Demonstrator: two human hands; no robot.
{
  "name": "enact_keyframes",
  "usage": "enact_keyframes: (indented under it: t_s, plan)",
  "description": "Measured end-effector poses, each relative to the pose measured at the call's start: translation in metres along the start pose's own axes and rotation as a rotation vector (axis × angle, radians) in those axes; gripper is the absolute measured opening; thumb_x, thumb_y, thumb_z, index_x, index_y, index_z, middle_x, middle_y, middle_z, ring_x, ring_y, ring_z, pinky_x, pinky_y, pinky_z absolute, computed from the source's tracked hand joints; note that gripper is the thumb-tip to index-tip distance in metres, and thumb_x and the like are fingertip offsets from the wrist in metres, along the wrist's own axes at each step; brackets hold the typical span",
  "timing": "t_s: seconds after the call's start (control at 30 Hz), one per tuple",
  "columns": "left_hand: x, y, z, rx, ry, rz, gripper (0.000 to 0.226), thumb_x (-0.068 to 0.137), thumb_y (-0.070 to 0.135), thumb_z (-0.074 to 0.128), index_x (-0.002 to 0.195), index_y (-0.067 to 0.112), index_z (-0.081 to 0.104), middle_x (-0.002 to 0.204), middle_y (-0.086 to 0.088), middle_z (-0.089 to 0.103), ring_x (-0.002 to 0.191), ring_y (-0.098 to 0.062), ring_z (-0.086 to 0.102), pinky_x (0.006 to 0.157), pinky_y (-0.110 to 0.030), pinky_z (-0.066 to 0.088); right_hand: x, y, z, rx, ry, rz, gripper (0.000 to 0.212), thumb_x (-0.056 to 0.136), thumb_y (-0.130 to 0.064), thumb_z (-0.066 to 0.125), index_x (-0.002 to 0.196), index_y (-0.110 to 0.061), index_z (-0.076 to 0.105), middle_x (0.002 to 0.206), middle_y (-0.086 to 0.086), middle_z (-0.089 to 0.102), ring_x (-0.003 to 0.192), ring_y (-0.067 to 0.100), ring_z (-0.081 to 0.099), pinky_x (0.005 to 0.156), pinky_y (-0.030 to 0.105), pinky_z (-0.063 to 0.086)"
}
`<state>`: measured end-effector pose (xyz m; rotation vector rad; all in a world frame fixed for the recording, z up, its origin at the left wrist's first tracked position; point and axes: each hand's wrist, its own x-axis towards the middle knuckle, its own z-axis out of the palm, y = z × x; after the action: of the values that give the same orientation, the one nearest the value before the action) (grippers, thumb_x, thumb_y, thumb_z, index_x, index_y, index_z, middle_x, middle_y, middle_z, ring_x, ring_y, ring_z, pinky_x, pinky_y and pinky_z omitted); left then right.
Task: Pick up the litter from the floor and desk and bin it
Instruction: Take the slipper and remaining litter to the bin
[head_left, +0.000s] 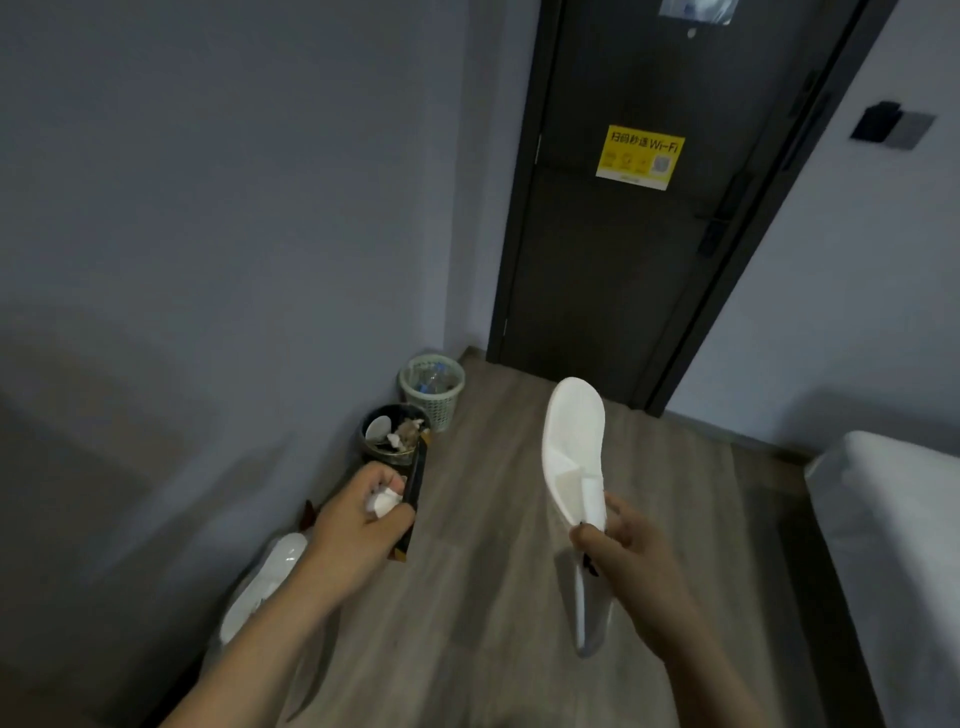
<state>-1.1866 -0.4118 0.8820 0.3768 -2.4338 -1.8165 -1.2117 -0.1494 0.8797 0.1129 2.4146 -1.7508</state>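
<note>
Left hand grips crumpled paper; right hand pinches white slipper.

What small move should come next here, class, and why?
Probably step forward to the dark bin. The left hand grips crumpled paper, the right hand pinches a white slipper, and the bin, already holding litter, stands just ahead by the wall.
</note>
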Motion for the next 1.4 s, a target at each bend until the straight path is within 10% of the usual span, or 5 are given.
enact_keyframes:
  t_s: [0.67,1.4]
  plan:
    - [0.346,-0.007,0.032,0.103,0.22,-0.129,0.012,0.082,-0.007,0.059,0.087,0.003,0.054,0.053,0.003,0.054,0.04,-0.005,0.048,0.041,-0.015,0.041,0.424,-0.046,0.051,-0.155,-0.238,0.091,0.053,0.071,-0.043,0.069,0.122,-0.036,0.053,0.105,-0.005,0.065,0.094,0.019,0.064,0.086,0.048,0.055]
    - [0.682,-0.147,-0.029,0.31,-0.068,-0.401,0.02,0.089,0.018,0.06,0.103,0.02,0.047,0.071,0.002,0.053,0.057,-0.011,0.053,0.049,-0.014,0.039,0.716,-0.042,0.237,-0.314,-0.425,0.368,0.063,0.082,-0.032,0.07,0.138,-0.023,0.044,0.124,0.001,0.057,0.105,0.019,0.058,0.088,0.039,0.052]
